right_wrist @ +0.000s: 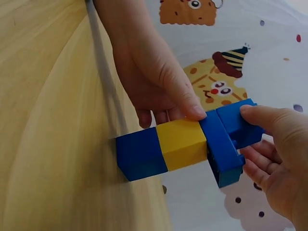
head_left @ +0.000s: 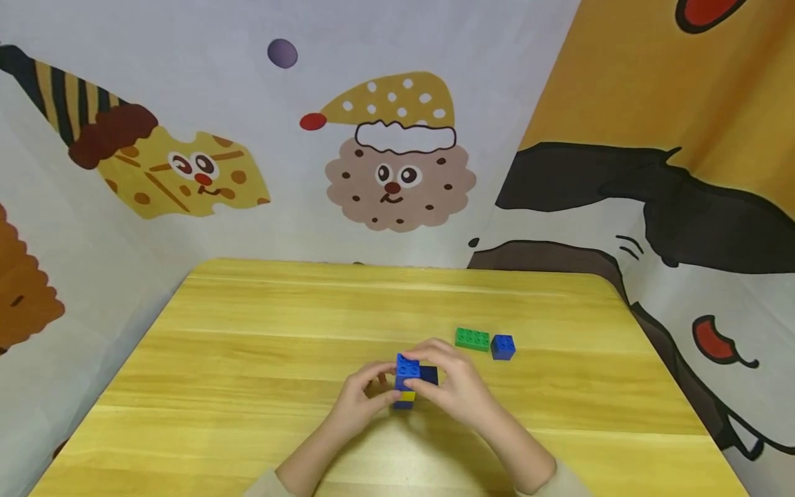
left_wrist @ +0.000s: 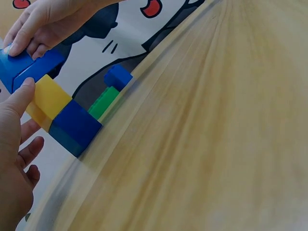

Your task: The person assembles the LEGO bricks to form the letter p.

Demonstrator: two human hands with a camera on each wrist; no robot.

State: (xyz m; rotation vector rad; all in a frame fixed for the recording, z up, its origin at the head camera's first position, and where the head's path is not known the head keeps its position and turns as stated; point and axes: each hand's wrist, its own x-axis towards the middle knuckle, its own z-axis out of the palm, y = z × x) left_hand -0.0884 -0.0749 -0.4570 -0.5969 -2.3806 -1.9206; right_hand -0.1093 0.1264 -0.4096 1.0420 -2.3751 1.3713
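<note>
As your head camera sees it: your left hand (head_left: 355, 400) and right hand (head_left: 458, 385) both pinch a plastic stack (head_left: 406, 397), upright on the wood-grained table (head_left: 248, 324); beyond lie a green oblong brick (head_left: 472, 339) and a blue cube (head_left: 503, 347), before a cartoon-printed cloth (head_left: 223, 76).
Left wrist: your thumb presses beside the smooth, boxy yellow brick (left_wrist: 52, 98), above a blue base brick (left_wrist: 76, 126).
Right wrist: your right fingers grip the blue top brick (right_wrist: 234, 121), against a jutting oblong brick (right_wrist: 220, 142).
</note>
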